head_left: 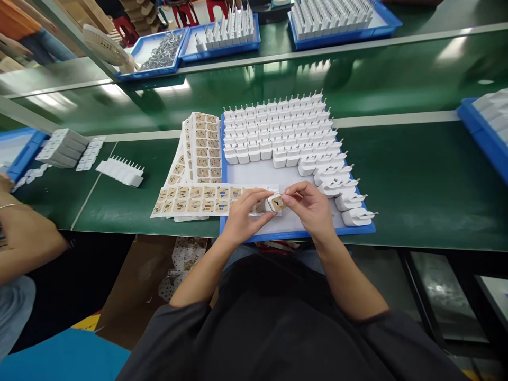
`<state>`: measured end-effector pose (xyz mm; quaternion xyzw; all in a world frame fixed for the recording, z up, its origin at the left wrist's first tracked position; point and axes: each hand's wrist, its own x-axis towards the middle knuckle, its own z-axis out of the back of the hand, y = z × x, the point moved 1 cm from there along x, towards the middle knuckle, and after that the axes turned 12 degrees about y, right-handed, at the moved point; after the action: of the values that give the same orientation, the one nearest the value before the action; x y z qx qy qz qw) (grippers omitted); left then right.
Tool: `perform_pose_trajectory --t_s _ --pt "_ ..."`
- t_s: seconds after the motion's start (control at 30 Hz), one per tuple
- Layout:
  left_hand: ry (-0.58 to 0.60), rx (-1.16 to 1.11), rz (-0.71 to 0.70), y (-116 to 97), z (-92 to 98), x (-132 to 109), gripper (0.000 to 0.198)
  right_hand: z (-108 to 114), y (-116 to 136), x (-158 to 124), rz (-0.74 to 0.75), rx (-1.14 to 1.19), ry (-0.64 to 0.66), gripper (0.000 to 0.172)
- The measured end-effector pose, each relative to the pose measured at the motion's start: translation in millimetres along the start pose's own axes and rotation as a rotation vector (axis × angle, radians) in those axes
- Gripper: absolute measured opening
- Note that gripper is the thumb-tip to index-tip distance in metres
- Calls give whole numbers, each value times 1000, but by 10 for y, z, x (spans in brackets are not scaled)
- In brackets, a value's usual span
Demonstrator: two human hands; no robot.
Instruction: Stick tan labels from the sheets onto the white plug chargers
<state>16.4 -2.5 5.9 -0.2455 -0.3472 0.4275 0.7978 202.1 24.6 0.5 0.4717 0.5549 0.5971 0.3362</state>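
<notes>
My left hand (245, 214) and my right hand (311, 205) meet over the front of a blue tray (301, 233). Between their fingertips sits one small white charger plug (273, 202) with a tan label on its face. Both hands pinch it, fingers closed. The tray carries several rows of white charger plugs (278, 129), pins up, and more lie on their sides along its right edge (345, 198). A sheet of tan labels (198, 198) lies just left of my left hand, partly over the tray.
More label sheets (200, 145) fan out left of the tray. A row of plugs (121, 172) and stacked white pieces (63, 148) lie farther left, near another person's arm (24, 243). Blue trays (222, 34) with parts line the far shelf; another tray (486, 127) sits right.
</notes>
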Motion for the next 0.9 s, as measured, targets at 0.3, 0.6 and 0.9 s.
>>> perform_pose_trajectory --t_s 0.3,0.6,0.9 --pt "7 -2 9 -6 4 0 37 -3 0 -8 9 4 19 19" --pt "11 -16 26 -2 -5 -4 38 -4 -7 -6 18 -19 28 20" --pt "14 -19 18 -5 -3 -3 39 -15 5 -10 38 -38 34 15"
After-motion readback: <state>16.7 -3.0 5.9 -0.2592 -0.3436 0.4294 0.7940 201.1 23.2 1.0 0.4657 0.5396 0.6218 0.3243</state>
